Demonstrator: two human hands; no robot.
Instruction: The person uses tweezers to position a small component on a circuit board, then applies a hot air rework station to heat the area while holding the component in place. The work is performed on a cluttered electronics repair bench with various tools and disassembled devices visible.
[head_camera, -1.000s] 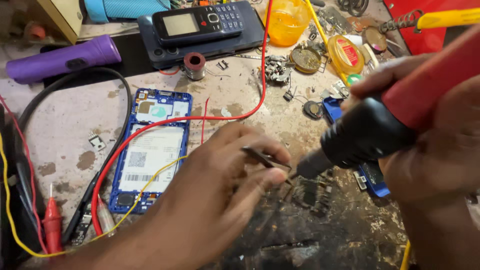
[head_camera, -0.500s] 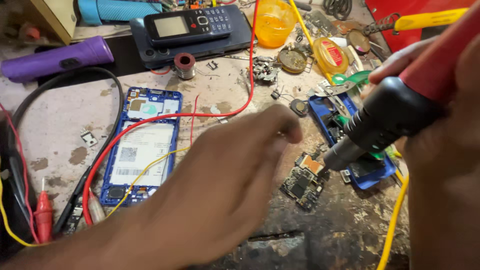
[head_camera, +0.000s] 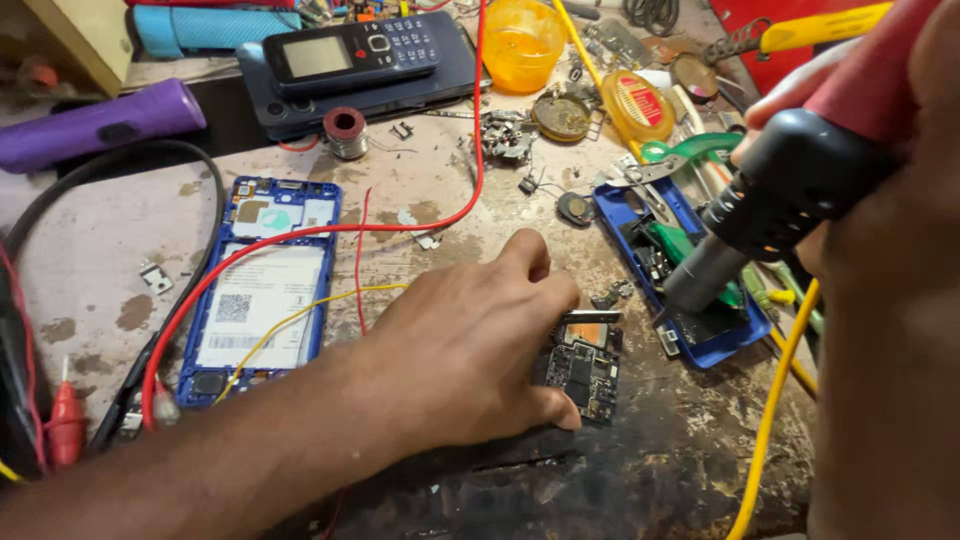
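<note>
- Head view: the left hand (head_camera: 470, 350) lies low on the scorched workbench (head_camera: 660, 470), fingers curled, pinning the small circuit board (head_camera: 585, 365) at its near edge.
- The right hand (head_camera: 880, 270) is wrapped tight round the red-and-black hot-air tool (head_camera: 790, 190), nozzle tilted down and hanging just right of the board, above the blue tray (head_camera: 700, 345) of parts.
- The board sits bare, out of the stripped blue phone frame (head_camera: 260, 290) well to its left, so dismantling looks done; rework on the board looks under way, refitting all to come.
- A keypad phone (head_camera: 350, 50) rests at the far edge.
</note>
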